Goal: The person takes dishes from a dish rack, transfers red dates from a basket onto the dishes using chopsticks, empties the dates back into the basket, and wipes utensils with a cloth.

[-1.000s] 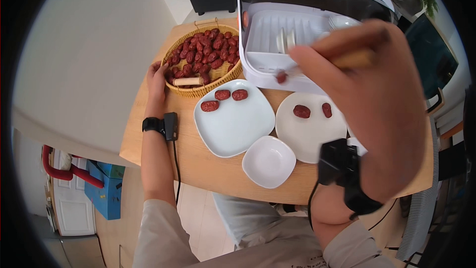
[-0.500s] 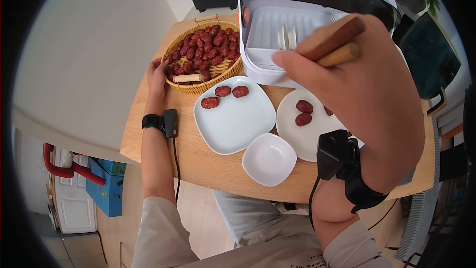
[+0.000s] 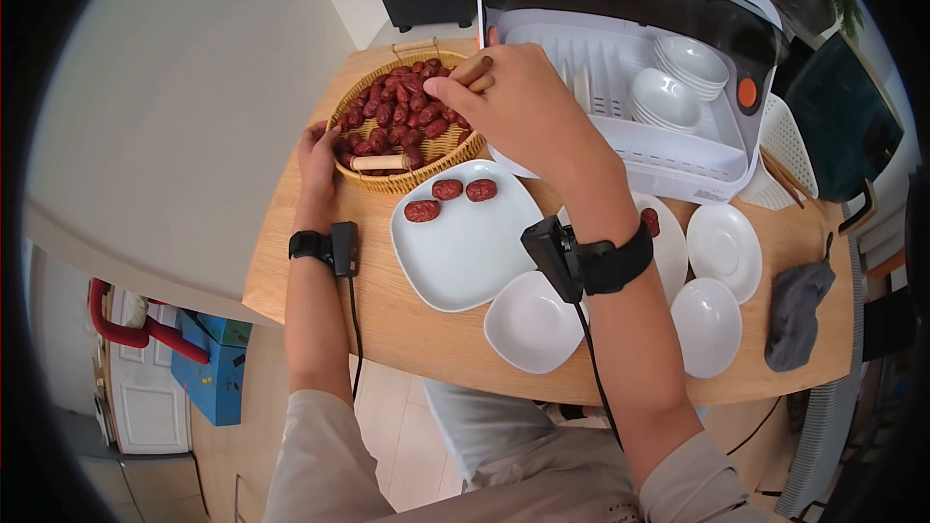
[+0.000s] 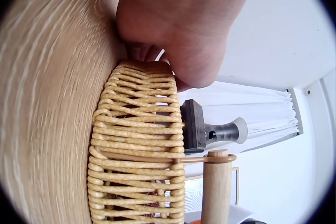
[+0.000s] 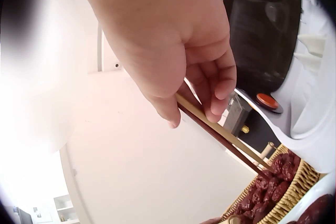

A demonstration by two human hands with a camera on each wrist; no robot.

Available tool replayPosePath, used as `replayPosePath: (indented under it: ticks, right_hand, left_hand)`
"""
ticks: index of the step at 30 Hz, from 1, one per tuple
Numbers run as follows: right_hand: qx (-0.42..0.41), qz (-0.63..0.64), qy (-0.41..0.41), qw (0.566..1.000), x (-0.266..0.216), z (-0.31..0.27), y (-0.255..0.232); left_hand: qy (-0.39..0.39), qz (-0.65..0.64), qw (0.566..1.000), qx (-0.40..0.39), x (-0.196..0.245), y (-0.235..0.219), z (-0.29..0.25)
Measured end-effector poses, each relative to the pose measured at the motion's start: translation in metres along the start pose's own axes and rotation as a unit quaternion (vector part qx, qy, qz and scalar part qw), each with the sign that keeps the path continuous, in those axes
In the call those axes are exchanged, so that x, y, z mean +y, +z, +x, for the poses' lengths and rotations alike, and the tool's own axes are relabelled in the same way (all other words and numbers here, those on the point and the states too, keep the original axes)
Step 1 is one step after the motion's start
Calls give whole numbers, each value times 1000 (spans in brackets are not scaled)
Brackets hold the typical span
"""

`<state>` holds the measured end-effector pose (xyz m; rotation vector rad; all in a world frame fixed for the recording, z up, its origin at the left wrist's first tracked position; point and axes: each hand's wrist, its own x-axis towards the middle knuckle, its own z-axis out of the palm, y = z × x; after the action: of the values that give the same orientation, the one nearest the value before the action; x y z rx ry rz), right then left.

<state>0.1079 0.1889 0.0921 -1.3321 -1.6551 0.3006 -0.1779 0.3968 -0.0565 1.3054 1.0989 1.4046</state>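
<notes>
My right hand [image 3: 538, 102] is above the right side of the wicker basket [image 3: 387, 184], pinching a pair of wooden chopsticks [image 5: 220, 136]. In the right wrist view their tips reach the dried red dates [image 5: 273, 187] heaped in the basket. At the basket's left side, my left hand [image 3: 317, 163] grips the woven wall, its thumb by the rim in the left wrist view. Three dates [image 3: 447, 189] lie near the far edge of a white square plate [image 3: 465, 276]. Another date [image 3: 650, 223] shows on a round plate [image 3: 671, 261], partly hidden by my right forearm.
A white bowl [image 3: 528, 329] sits before the plates. Two small white dishes [image 3: 725, 252] and a grey cloth [image 3: 799, 315] lie to the right. Behind stands a white dish box [image 3: 678, 182] with stacked bowls [image 3: 666, 102], beside a perforated holder [image 3: 792, 140].
A date carried by the chopsticks came down onto the round plate. My right hand then swung left with the chopsticks, from over that plate to the basket. My left hand stays at the basket.
</notes>
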Motion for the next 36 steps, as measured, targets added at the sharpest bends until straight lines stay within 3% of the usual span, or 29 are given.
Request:
replayPosePath:
  ticks: [7,16,19,21,24,29,32,34,36]
  right_hand:
    - [21,-5,53,998,22,6,15]
    - [56,-7,29,998,38,5,31]
    - [27,2,0,1000,34,3,26]
    - [-3,-33,29,999,27,3,21]
    - [18,-10,0,1000,28,5,19]
    - [76,-11,-53,996,3,3,-9]
    - [112,-41,-79,990,-37,-15,-44]
    - [111,-137,-174,969,-63,-38,-70]
    - [36,-70,-127,989,-88,-59,-89]
  left_hand:
    - [11,6,1000,12,1,2,-3]
    - [-3,1,1000,12,7,4,-7]
    - [-14,8,1000,15,5,3,-6]
    - [-12,6,1000,12,4,2,-5]
    - [-16,4,1000,7,5,3,-6]
    - [-5,-2,1000,15,5,3,-5]
    - [-10,-7,1000,20,4,4,-6]
    - [5,-22,1000,-3,-10,-4,5]
    - [-5,-7,1000,-13,-4,-3,1]
